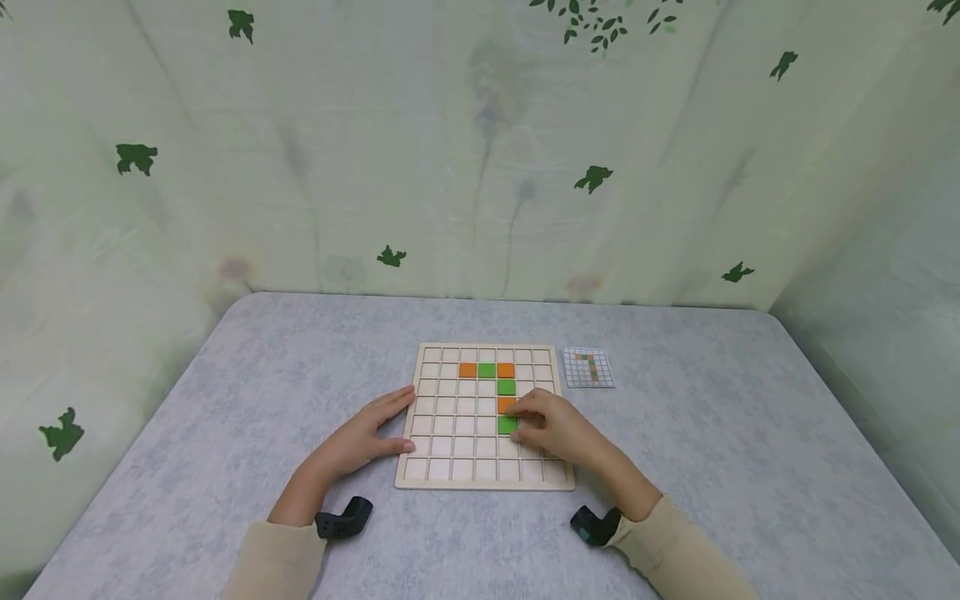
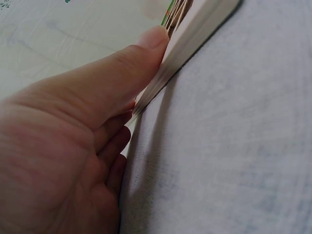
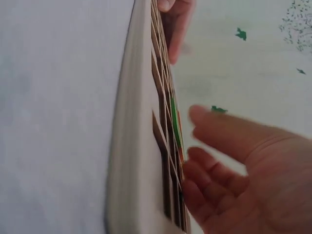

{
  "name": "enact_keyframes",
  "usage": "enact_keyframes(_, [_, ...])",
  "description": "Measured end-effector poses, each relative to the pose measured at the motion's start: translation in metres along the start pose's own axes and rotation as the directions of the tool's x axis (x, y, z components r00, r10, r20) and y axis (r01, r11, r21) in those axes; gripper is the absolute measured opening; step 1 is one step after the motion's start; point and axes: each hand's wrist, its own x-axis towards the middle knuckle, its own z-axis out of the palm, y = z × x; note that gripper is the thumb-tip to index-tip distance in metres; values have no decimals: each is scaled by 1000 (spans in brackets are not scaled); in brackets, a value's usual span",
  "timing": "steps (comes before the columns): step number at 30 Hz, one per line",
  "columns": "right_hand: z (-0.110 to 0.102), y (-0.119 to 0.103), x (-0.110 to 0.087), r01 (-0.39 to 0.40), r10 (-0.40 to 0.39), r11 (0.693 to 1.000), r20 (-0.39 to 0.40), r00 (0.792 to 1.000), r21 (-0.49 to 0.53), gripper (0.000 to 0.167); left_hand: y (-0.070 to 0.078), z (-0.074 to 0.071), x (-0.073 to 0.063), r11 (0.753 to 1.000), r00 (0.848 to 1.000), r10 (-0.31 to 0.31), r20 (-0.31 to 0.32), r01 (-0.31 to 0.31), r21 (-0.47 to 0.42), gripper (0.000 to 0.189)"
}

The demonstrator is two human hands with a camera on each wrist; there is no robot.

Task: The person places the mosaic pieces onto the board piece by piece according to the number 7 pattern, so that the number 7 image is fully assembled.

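Observation:
A wooden grid board [image 1: 442,472] lies flat on the table, its square cells bordered by raised strips. Orange tiles [image 1: 468,370] and green tiles [image 1: 506,387] alternate along a short row near its top and down a column. My left hand [image 1: 358,433] rests at the board's left edge, with thumb and fingertips touching the frame; in the left wrist view, the thumb [image 2: 141,51] lies against the rim. My right hand [image 1: 558,425] is over the board's right part, beside the lowest green tile [image 1: 507,425]. Its thumb and fingers [image 3: 234,131] are apart, with nothing visible between them.
Right of the board lies a small printed card [image 1: 588,367] with a coloured grid pattern. The grey table [image 1: 315,333] ends at a pale leaf-patterned curtain [image 1: 450,167]. Black wrist devices [image 1: 345,518] are worn at both sleeves.

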Motion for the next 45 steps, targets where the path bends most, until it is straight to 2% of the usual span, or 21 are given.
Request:
enact_keyframes(3, [-10,-2,-5,28,-27,999,-33,999,29,34,-1,1,0,1000,1000,1,1,-1,5,82])
enact_keyframes(6, [-22,-4,-14,63,-62,998,-75,995,12,38,-1,1,1,1000,1000,-1,-1,1,3,82])
enact_keyframes(11, [-39,0,-36,50,-55,998,-131,990,-46,42,-1,1,1,1000,1000,-5,-2,5,11,82])
enact_keyframes(17, [-47,13,-61,43,-50,997,-120,992,-64,45,-2,1,0,1000,1000,-5,0,5,15,82])
enact_keyframes(23, [-45,25,-73,3,-10,998,-99,995,-69,45,-3,1,1,1000,1000,-2,-3,2,12,82])
enact_keyframes(24, [-44,33,-74,-8,1,997,-91,996,-76,45,-3,1,0,1000,1000,-1,-3,1,10,82])
enact_keyframes(30, [-38,43,-79,-89,82,991,-72,994,-99,36,-1,1,0,1000,1000,3,-4,-3,9,82])
enact_keyframes(35, [-38,40,-77,-133,123,980,-79,989,-145,23,-2,1,0,1000,1000,-1,-4,1,9,82])
enact_keyframes(38, [-39,35,-75,-146,135,979,-81,987,-143,21,-2,1,0,1000,1000,3,-6,-3,3,82])
enact_keyframes(41, [-43,27,-71,-113,101,985,-90,991,-133,22,-2,1,0,1000,1000,6,-6,-6,1,82])
enact_keyframes(45, [-46,13,-62,-24,10,992,-107,994,-125,24,-1,1,0,1000,1000,2,-5,-2,12,82])
